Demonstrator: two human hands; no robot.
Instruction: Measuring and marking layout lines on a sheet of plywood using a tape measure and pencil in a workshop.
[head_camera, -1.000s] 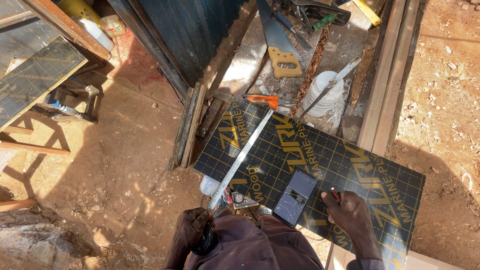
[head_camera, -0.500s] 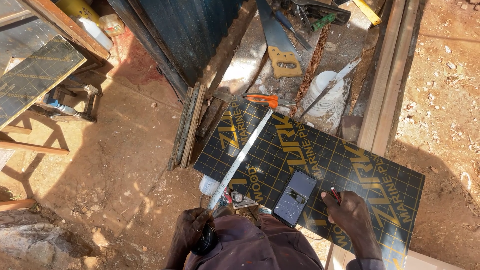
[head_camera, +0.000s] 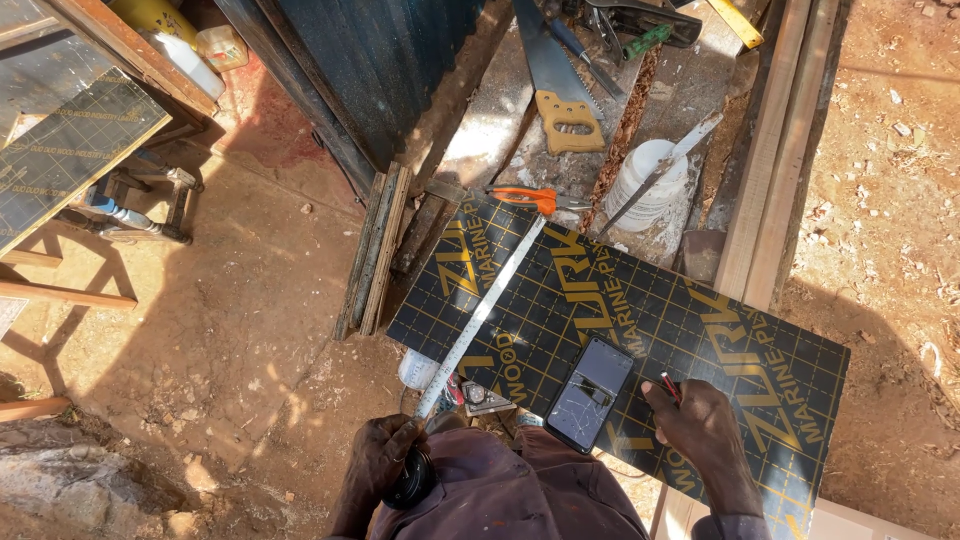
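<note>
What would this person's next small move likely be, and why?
Probably mark the dark board beside the tape. The left hand holds the tape measure case, its blade stretched across the board, while the right hand rests on the board with a red pencil.

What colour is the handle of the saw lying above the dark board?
The saw handle is tan, a pale yellow-brown, seen clearly in the head view.

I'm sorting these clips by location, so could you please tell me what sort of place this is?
Most likely an outdoor carpentry work area on bare earth. A handsaw lies among tools by a corrugated metal wall, and the left hand holds a tape measure stretched across a dark plywood sheet.
</note>
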